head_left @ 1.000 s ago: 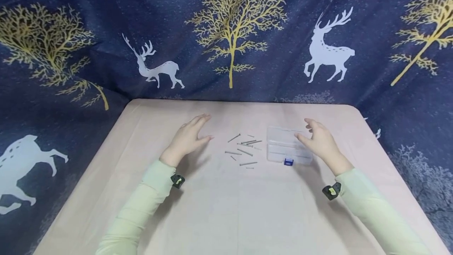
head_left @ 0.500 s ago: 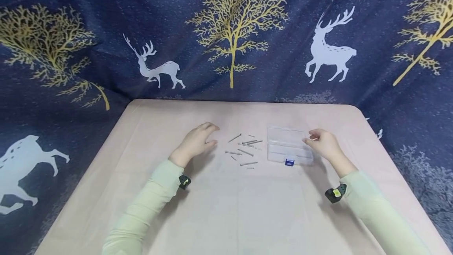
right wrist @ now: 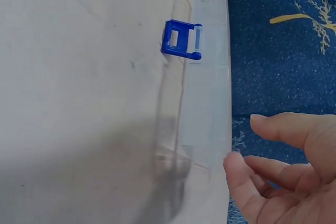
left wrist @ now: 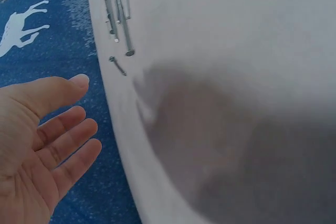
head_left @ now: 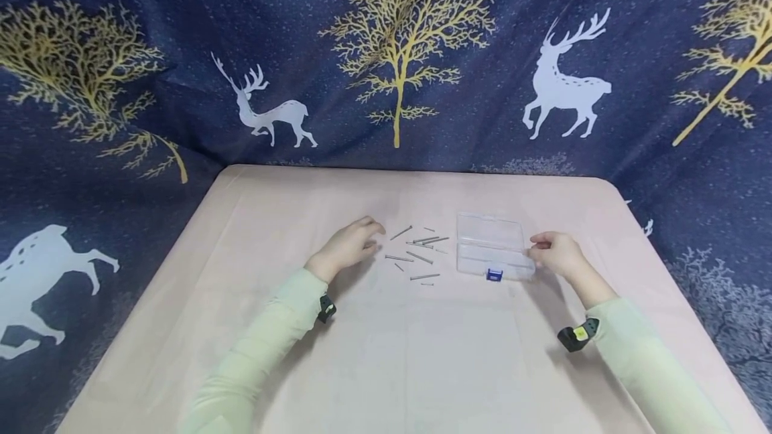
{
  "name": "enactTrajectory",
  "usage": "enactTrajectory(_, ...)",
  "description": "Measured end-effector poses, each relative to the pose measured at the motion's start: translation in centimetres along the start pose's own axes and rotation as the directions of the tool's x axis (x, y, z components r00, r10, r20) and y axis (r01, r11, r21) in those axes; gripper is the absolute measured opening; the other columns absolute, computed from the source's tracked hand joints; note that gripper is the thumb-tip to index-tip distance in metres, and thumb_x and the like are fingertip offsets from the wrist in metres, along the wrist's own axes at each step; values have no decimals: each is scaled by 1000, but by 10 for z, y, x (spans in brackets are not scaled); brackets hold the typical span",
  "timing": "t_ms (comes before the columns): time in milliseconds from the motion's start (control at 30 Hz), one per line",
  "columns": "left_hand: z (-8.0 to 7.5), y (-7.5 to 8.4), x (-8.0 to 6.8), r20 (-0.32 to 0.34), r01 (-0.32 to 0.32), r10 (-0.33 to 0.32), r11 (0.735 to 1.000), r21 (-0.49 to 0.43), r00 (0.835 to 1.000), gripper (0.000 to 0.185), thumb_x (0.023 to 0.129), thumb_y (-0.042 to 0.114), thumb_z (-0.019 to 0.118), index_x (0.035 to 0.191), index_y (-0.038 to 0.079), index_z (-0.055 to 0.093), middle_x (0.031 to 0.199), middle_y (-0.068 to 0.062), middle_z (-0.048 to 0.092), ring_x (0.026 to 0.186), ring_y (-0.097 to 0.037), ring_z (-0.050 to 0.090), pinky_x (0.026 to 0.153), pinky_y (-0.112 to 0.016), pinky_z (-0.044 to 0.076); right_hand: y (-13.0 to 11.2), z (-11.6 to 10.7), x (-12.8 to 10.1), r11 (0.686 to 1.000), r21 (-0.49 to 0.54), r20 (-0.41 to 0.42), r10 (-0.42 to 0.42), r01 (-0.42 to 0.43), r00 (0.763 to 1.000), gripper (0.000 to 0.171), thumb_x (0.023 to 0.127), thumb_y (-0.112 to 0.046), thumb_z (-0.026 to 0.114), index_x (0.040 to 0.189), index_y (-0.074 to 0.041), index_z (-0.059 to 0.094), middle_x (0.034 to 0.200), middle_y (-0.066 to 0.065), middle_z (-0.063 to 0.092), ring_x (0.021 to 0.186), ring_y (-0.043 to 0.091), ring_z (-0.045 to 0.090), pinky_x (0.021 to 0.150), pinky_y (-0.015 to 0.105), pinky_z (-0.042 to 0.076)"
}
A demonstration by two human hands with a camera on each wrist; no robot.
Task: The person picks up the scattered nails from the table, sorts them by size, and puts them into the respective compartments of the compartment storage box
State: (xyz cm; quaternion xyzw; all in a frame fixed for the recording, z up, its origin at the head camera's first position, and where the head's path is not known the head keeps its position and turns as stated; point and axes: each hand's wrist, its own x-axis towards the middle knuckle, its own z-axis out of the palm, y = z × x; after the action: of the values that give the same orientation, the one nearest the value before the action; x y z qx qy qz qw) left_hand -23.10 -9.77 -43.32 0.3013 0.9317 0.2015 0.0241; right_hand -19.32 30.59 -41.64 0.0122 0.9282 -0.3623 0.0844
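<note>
While beside box (head_left: 490,250), right grip (head_left: 556,254) loose.

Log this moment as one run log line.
left hand: open, beside nails | right hand: open, fingertips at clear box end | blue latch: facing the person | table

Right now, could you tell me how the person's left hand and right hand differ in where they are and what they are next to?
The left hand lies beside the scattered nails, touching none that I can see; the right hand is at the end of the clear plastic box, a fingertip at its edge. The left hand's fingers are fairly straight; the right hand's are loosely curled. Both hold nothing and are low over the table.
</note>
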Motion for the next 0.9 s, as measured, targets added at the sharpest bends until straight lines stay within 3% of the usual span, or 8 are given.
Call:
enactTrajectory(233, 14, 0, 2, 17, -4, 4, 1000, -7, 1000, 26, 87, 10, 66, 112, 4, 63, 112, -10, 62, 99, -24, 62, 94, -37, 52, 4, 2, -3, 1000, 12, 36, 26, -26, 999, 44, 85, -6, 58, 117, 23, 48, 103, 36, 59, 70, 15, 63, 64, 26, 58)
enactTrajectory(500, 23, 3, 3, 28, -7, 6, 1000, 28, 1000, 25, 87, 11, 67, 111, 8, 63, 109, -7, 63, 100, -21, 62, 92, -35, 53, 10, 3, -2, 996, 73, 43, 46, -49, 998, 40, 81, 4, 50, 116, 26, 48, 97, 35, 59, 65, 10, 63, 62, 25, 59)
enactTrajectory(700, 28, 6, 4, 36, 14, -15, 1000, 11, 999, 23, 87, 9, 66, 110, 7, 64, 107, -6, 63, 100, -21, 61, 93, -35, 52, 11, 4, -2, 999, 6, 13, 32, -32, 999, 40, 79, 1, 54, 113, 22, 52, 95, 31, 62, 74, 19, 62, 62, 22, 55)
enactTrajectory(900, 34, 7, 6, 46, -18, 18, 1000, 7, 999, 19, 87, 6, 65, 106, 8, 66, 102, -6, 63, 97, -21, 61, 92, -34, 52, 13, 6, -4, 999, -28, 0, 24, -24, 1000, 38, 78, 1, 55, 112, 20, 54, 90, 27, 63, 78, 25, 60, 61, 20, 49)
